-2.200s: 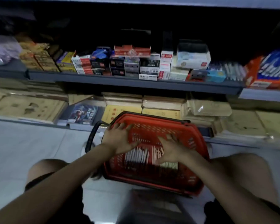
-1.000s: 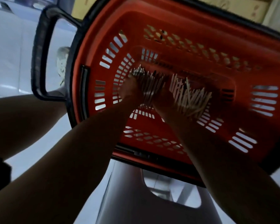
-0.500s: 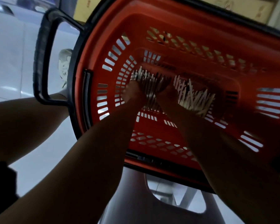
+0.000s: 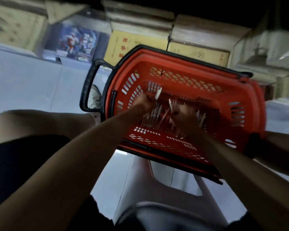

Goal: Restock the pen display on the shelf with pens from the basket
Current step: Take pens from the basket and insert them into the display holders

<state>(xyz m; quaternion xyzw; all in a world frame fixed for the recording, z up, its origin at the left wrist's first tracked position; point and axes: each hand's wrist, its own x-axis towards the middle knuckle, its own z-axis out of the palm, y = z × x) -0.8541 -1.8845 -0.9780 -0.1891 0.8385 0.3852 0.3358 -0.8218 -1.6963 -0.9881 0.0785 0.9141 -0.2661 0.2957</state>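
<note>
Black handle hangs at the far left of the red basket, which sits just ahead of the person's knees. Left hand is inside the basket, fingers curled round a white pen that sticks up from the fist. Pens lie heaped on the basket floor between the hands. Right hand is clenched on a few of them; blur hides the count. Assessment: gathering stage only. The pen display is out of view, no restocking is confirmed, and most stock remains in the basket.
</note>
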